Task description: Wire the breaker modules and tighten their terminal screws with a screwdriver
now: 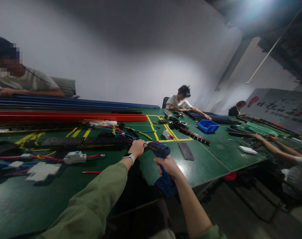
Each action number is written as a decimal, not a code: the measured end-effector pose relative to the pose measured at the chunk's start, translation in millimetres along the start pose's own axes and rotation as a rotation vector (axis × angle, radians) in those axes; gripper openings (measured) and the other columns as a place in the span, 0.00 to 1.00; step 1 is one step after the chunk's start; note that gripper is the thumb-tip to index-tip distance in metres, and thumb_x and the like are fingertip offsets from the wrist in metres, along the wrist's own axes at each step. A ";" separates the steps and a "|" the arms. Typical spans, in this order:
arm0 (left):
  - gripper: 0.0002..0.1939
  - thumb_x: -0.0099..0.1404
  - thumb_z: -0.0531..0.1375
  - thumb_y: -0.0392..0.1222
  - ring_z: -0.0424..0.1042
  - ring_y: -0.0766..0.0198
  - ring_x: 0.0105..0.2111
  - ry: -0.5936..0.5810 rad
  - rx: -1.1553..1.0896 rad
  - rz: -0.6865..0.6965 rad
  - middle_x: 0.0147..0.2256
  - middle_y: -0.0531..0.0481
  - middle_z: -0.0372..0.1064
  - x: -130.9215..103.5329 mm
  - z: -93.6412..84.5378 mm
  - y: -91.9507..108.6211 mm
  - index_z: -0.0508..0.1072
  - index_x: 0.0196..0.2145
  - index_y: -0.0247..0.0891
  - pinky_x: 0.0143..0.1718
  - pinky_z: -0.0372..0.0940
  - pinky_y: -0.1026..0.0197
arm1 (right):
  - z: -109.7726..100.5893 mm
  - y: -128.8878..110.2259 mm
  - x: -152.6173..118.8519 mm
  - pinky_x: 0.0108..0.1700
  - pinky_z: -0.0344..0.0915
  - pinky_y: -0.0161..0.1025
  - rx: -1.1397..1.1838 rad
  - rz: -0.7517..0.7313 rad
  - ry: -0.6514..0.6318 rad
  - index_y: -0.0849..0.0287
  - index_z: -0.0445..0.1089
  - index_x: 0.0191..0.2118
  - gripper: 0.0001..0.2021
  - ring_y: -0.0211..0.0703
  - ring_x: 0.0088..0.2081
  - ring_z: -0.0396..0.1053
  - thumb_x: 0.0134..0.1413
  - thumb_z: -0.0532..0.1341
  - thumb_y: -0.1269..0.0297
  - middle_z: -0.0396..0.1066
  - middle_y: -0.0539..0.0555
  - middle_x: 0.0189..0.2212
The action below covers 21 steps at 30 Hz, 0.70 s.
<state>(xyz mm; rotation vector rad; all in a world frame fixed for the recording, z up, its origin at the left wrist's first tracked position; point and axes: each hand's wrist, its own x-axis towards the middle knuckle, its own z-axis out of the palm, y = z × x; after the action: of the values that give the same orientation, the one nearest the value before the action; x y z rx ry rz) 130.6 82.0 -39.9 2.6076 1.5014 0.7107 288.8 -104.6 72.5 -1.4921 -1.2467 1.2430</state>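
My right hand (167, 165) is wrapped round the grip of a blue cordless drill (160, 148), whose nose points left. At the drill's tip is my left hand (138, 148), fingers curled together; what they hold is hidden. It lies by the right end of a long black power strip (106, 140) with a row of sockets. Blue and yellow wires (143, 133) run just behind that hand. To its left, a white circuit breaker (75, 157) with red leads lies on the green table (73, 199).
Red channel bars (111, 117) and blue bars (91, 103) stretch across the back left. A phone-like dark slab (186, 151) lies right of the drill, with a blue bin (207, 126) beyond. Co-workers sit around the table. The table's front edge runs close below the drill.
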 end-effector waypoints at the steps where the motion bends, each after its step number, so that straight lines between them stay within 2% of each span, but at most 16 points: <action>1: 0.13 0.71 0.53 0.42 0.69 0.53 0.49 0.004 0.001 0.002 0.45 0.40 0.72 -0.1 0.1 -0.1 0.73 0.47 0.38 0.54 0.56 0.52 | 0.0 0.0 0.2 0.17 0.53 0.32 0.006 -0.008 -0.002 0.57 0.61 0.27 0.08 0.35 0.13 0.59 0.45 0.63 0.63 0.59 0.42 0.13; 11: 0.14 0.72 0.52 0.44 0.69 0.53 0.49 0.007 -0.008 0.002 0.45 0.40 0.72 -1.2 -2.2 0.8 0.73 0.47 0.38 0.54 0.56 0.52 | -0.8 2.5 3.3 0.16 0.53 0.32 0.015 -0.040 -0.010 0.57 0.62 0.29 0.09 0.34 0.13 0.60 0.45 0.64 0.63 0.60 0.42 0.15; 21: 0.13 0.71 0.52 0.43 0.68 0.54 0.50 0.009 -0.013 0.001 0.45 0.40 0.72 -1.3 -2.0 1.0 0.73 0.47 0.38 0.55 0.56 0.52 | 0.6 0.2 0.0 0.17 0.53 0.32 -0.012 -0.007 -0.005 0.56 0.61 0.27 0.08 0.35 0.13 0.59 0.47 0.62 0.63 0.57 0.42 0.11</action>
<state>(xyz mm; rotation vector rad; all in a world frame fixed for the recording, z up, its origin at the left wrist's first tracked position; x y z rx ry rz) 130.0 80.0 -38.4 2.5994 1.4926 0.7304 288.3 -104.6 72.1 -1.4930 -1.2643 1.2374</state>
